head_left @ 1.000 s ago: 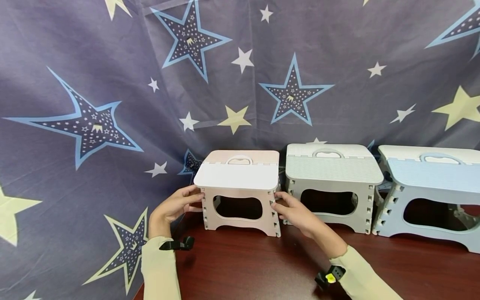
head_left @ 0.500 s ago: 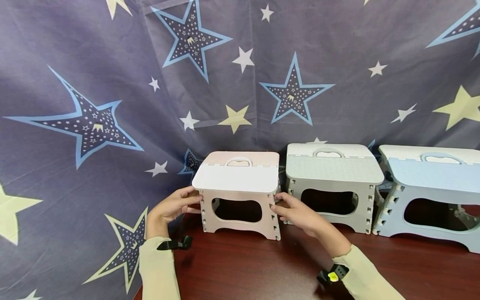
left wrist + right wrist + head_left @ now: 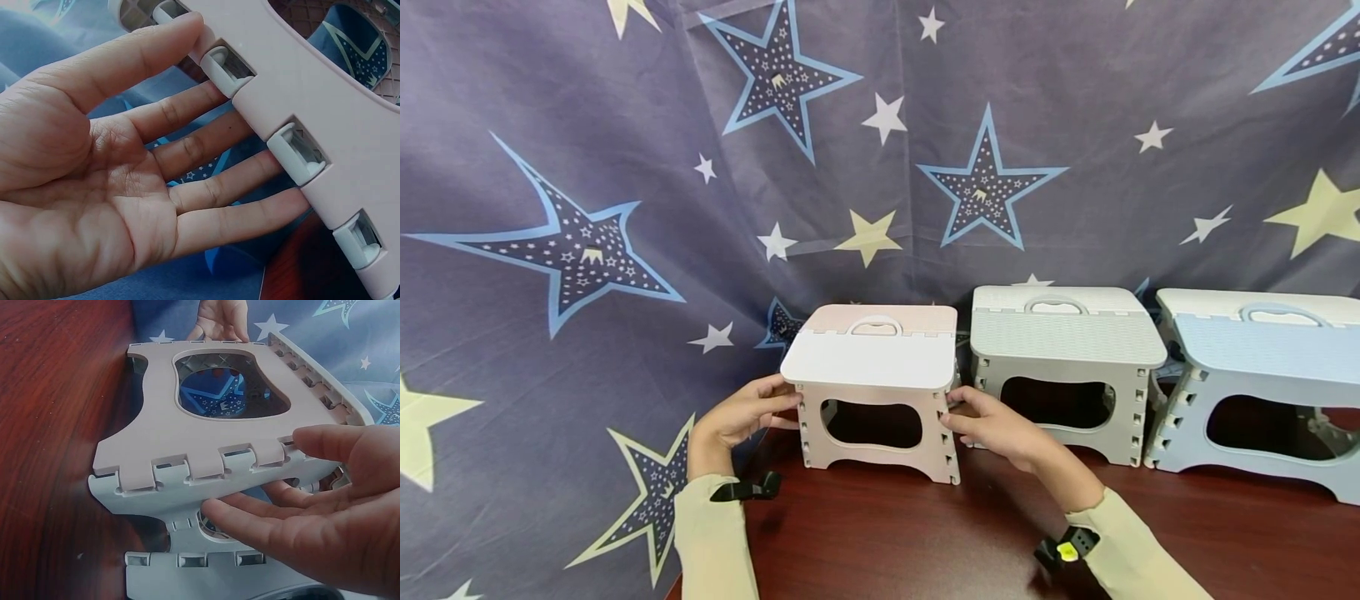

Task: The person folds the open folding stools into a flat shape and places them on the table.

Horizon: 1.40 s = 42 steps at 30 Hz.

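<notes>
A folding step stool [image 3: 872,358] with a pale pink body and white front top panel stands on the dark red table, between both hands. My left hand [image 3: 741,412] touches its left edge. In the left wrist view, the left fingers [image 3: 215,187] lie nearly straight against the hinged side, with the thumb near the front panel's edge. At the right edge, my right hand [image 3: 996,425] touches the stool. In the right wrist view, the right thumb meets the pink front panel [image 3: 156,431], and the extended fingers reach along the white side panel.
A grey-green folding stool [image 3: 1067,342] stands close on the right, and a blue one [image 3: 1270,342] lies beyond it, cut off by the frame edge. A star-patterned cloth [image 3: 820,208] hangs behind and left of the red table [image 3: 880,533].
The pink and white stool has shifted slightly toward me and a little left, with both hands still at its sides. The other two stools have not moved.
</notes>
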{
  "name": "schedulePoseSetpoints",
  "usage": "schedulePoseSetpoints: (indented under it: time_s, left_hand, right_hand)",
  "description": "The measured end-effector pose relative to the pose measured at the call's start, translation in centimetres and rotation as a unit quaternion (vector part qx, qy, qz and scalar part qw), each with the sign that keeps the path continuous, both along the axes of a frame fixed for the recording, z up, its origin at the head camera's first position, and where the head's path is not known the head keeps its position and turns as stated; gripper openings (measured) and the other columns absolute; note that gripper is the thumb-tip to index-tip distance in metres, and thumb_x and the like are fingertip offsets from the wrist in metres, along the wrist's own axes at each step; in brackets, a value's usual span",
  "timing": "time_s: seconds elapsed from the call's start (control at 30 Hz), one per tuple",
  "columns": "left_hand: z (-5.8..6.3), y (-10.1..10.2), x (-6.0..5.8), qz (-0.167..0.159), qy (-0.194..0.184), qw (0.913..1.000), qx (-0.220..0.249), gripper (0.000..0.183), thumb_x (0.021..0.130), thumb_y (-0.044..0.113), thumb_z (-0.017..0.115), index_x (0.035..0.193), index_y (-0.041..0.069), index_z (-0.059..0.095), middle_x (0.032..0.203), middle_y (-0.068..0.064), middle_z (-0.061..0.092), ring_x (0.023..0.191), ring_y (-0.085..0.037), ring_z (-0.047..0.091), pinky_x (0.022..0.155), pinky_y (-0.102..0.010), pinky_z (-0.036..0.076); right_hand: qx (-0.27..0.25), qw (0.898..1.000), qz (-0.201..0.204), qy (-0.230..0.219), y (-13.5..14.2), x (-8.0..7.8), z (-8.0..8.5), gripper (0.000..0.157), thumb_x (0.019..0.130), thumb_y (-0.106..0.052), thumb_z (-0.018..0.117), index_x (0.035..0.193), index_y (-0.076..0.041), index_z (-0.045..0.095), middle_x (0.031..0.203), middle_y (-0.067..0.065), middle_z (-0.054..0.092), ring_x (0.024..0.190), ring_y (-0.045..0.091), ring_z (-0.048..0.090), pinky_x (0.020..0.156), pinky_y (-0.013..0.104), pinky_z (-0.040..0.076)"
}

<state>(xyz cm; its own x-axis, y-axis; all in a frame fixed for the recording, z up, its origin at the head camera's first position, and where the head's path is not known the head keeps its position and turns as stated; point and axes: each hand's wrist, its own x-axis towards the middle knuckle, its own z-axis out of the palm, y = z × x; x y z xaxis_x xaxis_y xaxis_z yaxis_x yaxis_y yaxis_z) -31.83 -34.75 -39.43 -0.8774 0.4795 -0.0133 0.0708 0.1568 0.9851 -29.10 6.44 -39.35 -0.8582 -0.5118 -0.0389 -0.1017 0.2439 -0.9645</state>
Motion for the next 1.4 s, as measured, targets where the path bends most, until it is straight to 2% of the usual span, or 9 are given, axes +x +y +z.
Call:
schedulePoseSetpoints:
  time_s: [0.2,0.3,0.53,0.67,0.77,0.9,1.1,1.4]
  left_hand:
    - [0.2,0.1,0.2,-0.002,-0.003,1.0000,0.000,0.054,0.106,0.008,0.051,0.155,-0.004,0.030,0.132,0.002,0.063,0.119,-0.015,0.066,0.096,-0.046,0.058]
    - [0.1,0.1,0.1,-0.004,-0.008,1.0000,0.002,0.055,0.108,0.010,0.049,0.155,-0.006,0.028,0.132,0.004,0.064,0.119,-0.014,0.066,0.096,-0.046,0.058]
    - [-0.1,0.1,0.1,-0.009,-0.038,0.9992,0.004,0.053,0.111,0.018,0.044,0.153,-0.008,0.028,0.126,0.006,0.067,0.113,-0.015,0.069,0.096,-0.046,0.058]
    - [-0.3,0.1,0.0,-0.017,-0.054,0.9984,-0.001,0.054,0.112,0.022,0.041,0.152,-0.010,0.026,0.126,0.005,0.068,0.112,-0.016,0.070,0.097,-0.047,0.057]
    - [-0.5,0.0,-0.1,-0.020,-0.063,0.9978,-0.007,0.056,0.112,0.024,0.040,0.152,-0.012,0.024,0.128,-0.001,0.067,0.112,-0.016,0.070,0.098,-0.048,0.057]
    - [-0.6,0.1,-0.2,-0.021,-0.074,0.9969,-0.017,0.057,0.113,0.028,0.038,0.152,-0.012,0.026,0.130,-0.009,0.067,0.112,-0.018,0.071,0.098,-0.051,0.056]
    - [-0.8,0.0,-0.3,-0.016,-0.076,0.9960,-0.045,0.061,0.112,0.035,0.037,0.148,-0.014,0.031,0.121,-0.006,0.070,0.109,-0.020,0.071,0.098,-0.053,0.056]
    - [-0.9,-0.4,-0.5,-0.013,-0.069,0.9957,-0.060,0.066,0.112,0.039,0.036,0.146,-0.018,0.035,0.126,-0.012,0.067,0.111,-0.019,0.070,0.099,-0.053,0.055]
  right_hand:
    - [-0.018,1.000,0.003,-0.024,0.4,0.0,0.2,0.050,0.105,-0.027,0.057,0.139,0.007,0.046,0.141,0.025,0.055,0.134,0.041,0.053,0.110,0.056,0.046]
    - [-0.011,0.999,0.006,-0.032,0.5,0.0,0.2,0.054,0.105,-0.033,0.055,0.140,0.007,0.046,0.145,0.027,0.053,0.139,0.044,0.048,0.112,0.057,0.044]
    - [0.006,0.998,-0.017,-0.053,0.5,-0.4,0.0,0.066,0.103,-0.045,0.055,0.141,0.008,0.048,0.140,0.027,0.057,0.135,0.042,0.054,0.113,0.057,0.043]
    - [0.005,0.998,-0.015,-0.066,0.4,-0.4,-0.1,0.073,0.103,-0.048,0.054,0.144,0.011,0.043,0.141,0.030,0.056,0.134,0.044,0.055,0.113,0.058,0.042]
    - [0.001,0.997,-0.009,-0.075,0.3,-0.5,-0.2,0.078,0.103,-0.049,0.053,0.148,0.013,0.037,0.144,0.032,0.053,0.135,0.045,0.053,0.114,0.058,0.041]
    - [-0.005,0.996,0.000,-0.084,0.4,-0.5,-0.1,0.079,0.104,-0.049,0.051,0.149,0.014,0.034,0.144,0.035,0.052,0.135,0.045,0.053,0.114,0.059,0.041]
    - [-0.012,0.996,0.003,-0.092,0.6,-0.5,-0.1,0.078,0.104,-0.050,0.049,0.149,0.013,0.035,0.143,0.035,0.052,0.134,0.044,0.054,0.113,0.058,0.043]
    - [-0.021,0.995,0.001,-0.097,0.6,-0.6,-0.2,0.075,0.105,-0.051,0.047,0.145,0.012,0.041,0.142,0.033,0.054,0.133,0.045,0.055,0.113,0.058,0.043]
